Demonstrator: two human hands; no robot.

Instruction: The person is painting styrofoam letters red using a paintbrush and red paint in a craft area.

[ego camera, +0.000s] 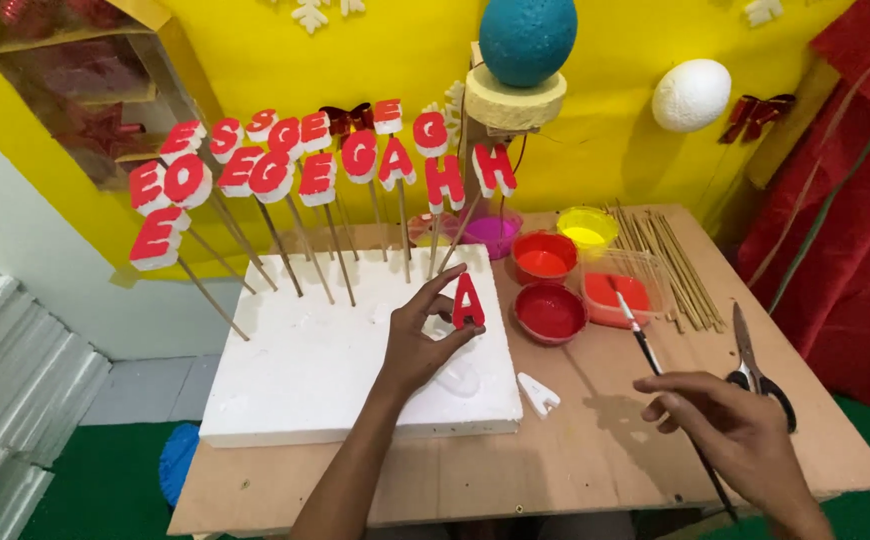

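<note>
Right hand (730, 430) pinches a thin black-handled paintbrush (655, 365), long axis slanting up-left, bristles over the clear tub of red paint (623, 290). Left hand (420, 340) grips a red-faced foam letter (468, 301) upright above the white foam block (335, 370) on the table (575, 450).

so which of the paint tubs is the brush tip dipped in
The clear rectangular tub of red paint, rightmost of the group. The paintbrush in the right hand has its tip in it; the round red tubs and the yellow one sit untouched.
</note>
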